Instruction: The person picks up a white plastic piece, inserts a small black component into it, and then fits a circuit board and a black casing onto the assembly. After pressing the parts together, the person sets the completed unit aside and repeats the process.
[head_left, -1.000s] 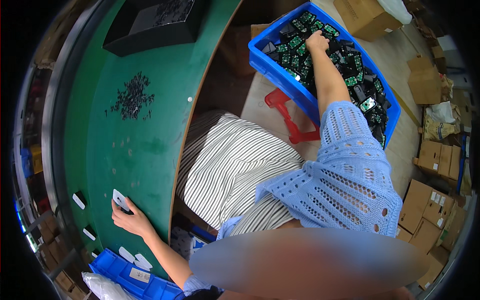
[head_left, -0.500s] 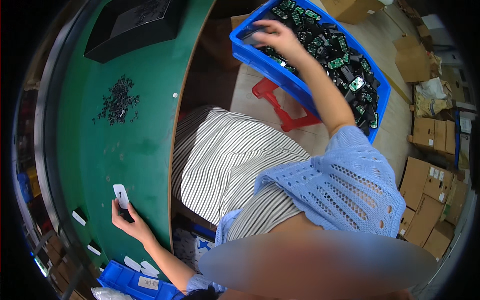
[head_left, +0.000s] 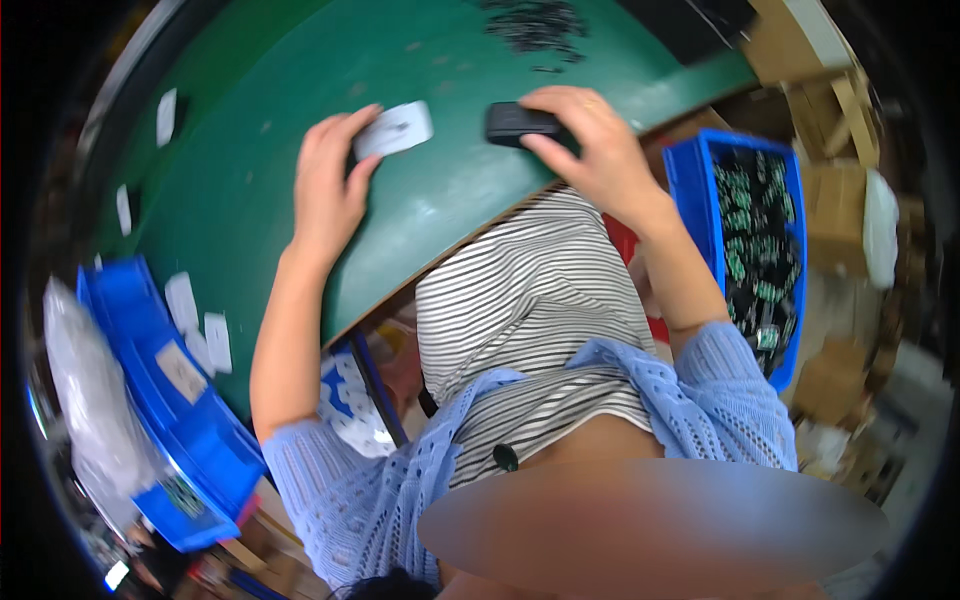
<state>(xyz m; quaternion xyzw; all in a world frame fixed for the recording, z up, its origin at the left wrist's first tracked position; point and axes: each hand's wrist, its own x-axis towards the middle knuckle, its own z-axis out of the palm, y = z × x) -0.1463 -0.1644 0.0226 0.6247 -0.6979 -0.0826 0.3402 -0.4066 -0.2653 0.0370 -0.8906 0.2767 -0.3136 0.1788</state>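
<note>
The left hand (head_left: 335, 170), between ten and eleven o'clock in the view, had its thumb and fingers closed on one end of a flat white rectangular plate with a small dark mark (head_left: 400, 128), which sat at eleven. The right hand (head_left: 605, 150), just past one o'clock, pinched a black rectangular casing with rounded edges (head_left: 512, 122) near twelve; the two pieces were apart, both over the green-topped bench (head_left: 450, 205). Whether either touched that surface could not be told. Beyond them, just past twelve, lay a loose pile of small, thin black pieces (head_left: 538, 28), with a black open box (head_left: 690, 28) at one o'clock. Flat white plates (head_left: 217, 343) lay near nine, and two dark blocks with white faces (head_left: 166, 118) stood between nine and ten. Between eight and nine, a blue plastic tray (head_left: 205, 440) adjoined a clear plastic bag (head_left: 90, 385). Toward three, off the bench, a deep blue plastic bin (head_left: 690, 190) held green circuit boards and black parts (head_left: 740, 225).
</note>
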